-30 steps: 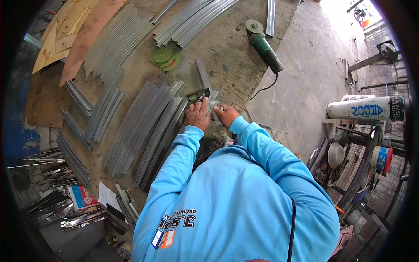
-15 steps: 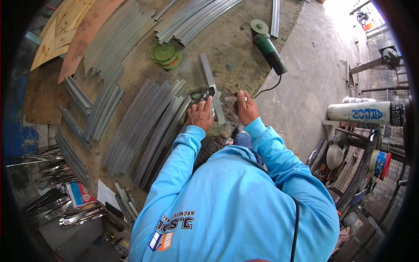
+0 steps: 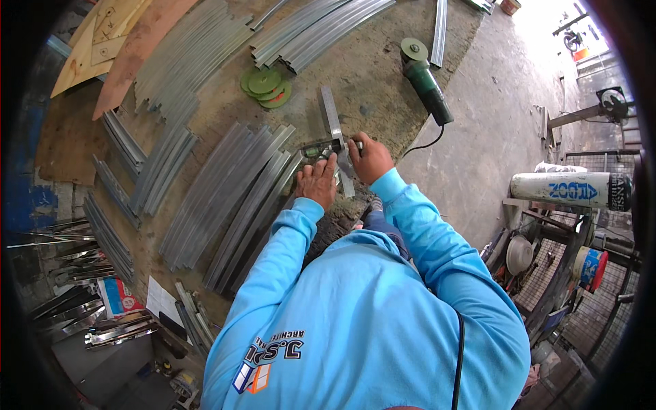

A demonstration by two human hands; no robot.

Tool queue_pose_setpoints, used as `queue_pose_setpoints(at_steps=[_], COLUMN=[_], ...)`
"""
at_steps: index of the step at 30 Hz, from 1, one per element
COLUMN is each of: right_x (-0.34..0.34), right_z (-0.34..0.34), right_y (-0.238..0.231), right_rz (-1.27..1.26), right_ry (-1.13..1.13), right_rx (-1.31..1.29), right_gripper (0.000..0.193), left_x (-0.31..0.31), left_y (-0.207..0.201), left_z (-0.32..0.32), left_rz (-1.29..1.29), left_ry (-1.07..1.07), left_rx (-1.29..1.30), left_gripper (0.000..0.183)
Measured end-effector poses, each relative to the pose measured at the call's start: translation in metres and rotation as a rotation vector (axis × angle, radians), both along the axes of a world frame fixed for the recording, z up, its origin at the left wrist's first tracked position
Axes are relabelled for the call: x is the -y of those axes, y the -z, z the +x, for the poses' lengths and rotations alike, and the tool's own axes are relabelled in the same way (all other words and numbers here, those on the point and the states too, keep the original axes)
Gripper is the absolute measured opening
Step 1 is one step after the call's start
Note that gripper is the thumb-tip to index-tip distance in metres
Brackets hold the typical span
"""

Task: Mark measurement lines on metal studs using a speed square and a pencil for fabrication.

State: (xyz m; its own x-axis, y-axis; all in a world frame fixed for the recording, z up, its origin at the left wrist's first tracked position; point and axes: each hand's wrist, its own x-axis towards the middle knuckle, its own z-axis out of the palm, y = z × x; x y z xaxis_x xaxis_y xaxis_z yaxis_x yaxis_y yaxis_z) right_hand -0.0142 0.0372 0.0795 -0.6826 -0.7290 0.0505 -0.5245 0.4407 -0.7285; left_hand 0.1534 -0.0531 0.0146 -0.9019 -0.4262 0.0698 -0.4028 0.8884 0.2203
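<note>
Both hands meet over a short grey metal channel piece [image 3: 335, 133] on the dusty floor. From the head view, its long axis runs away from the person, slightly leftward. Left hand [image 3: 317, 183] presses flat, fingers spread, on a small square tool [image 3: 320, 147] crossing it; right hand [image 3: 369, 158], equally near, grips something small, unclear what. Stacked channels [image 3: 225, 198] crowd the left; open room lies right, toward the angle grinder [image 3: 425, 80].
</note>
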Motion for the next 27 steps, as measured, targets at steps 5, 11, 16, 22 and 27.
queue_pose_setpoints(at_steps=[5, 11, 16, 22, 27], right_x=[0.028, -0.038, -0.048, -0.041, -0.084], right_z=[-0.019, 0.013, 0.029, 0.034, -0.012], right_y=[-0.007, 0.017, 0.038, 0.042, 0.025], right_rz=[0.142, 0.56, 0.424, 0.083, -0.09], right_ry=[-0.035, -0.325, -0.168, 0.034, 0.063], right_rx=[-0.059, 0.108, 0.209, 0.651, 0.729], right_gripper=[0.026, 0.044, 0.047, 0.036, 0.032], left_x=[0.0, -0.002, -0.002, -0.004, -0.006], left_y=[0.001, 0.003, -0.01, 0.0, 0.013], left_z=[-0.001, 0.001, -0.001, 0.014, 0.042], left_rz=[0.019, 0.023, 0.075, 0.112, 0.263], left_ry=[0.004, -0.037, -0.032, -0.03, -0.058], left_rx=[-0.006, -0.025, 0.047, -0.173, -0.327], left_gripper=[0.081, 0.07, 0.076, 0.07, 0.029])
